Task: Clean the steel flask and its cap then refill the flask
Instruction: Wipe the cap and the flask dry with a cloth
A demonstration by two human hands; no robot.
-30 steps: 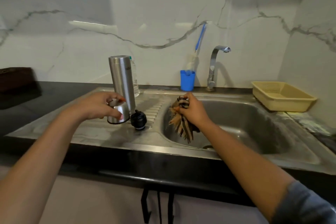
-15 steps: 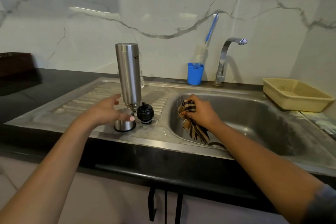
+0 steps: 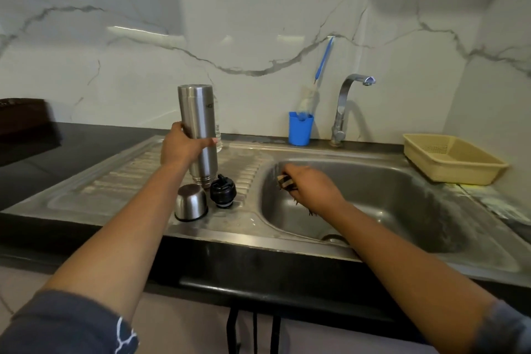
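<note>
Left hand [image 3: 184, 149] grasps the steel flask [image 3: 198, 123] over the drainboard [image 3: 129, 175] — right hand [image 3: 311, 188] clenched round a striped cloth [image 3: 286, 181] in the sink [image 3: 416, 210] basin.
Flask is a brushed cylinder, upright, threaded neck down; fingers wrap its middle. Just in front stand the domed steel cap [image 3: 191, 202], rim down, and the black plastic stopper [image 3: 222, 190] beside it. Drainboard is ribbed stainless with dull streaks. Behind: curved chrome tap [image 3: 344, 106], blue cup [image 3: 299, 132] holding a bottle brush [image 3: 323, 63], yellow mesh basket [image 3: 451, 158] — black counter [image 3: 86, 141], veined white marble wall [image 3: 258, 37].
</note>
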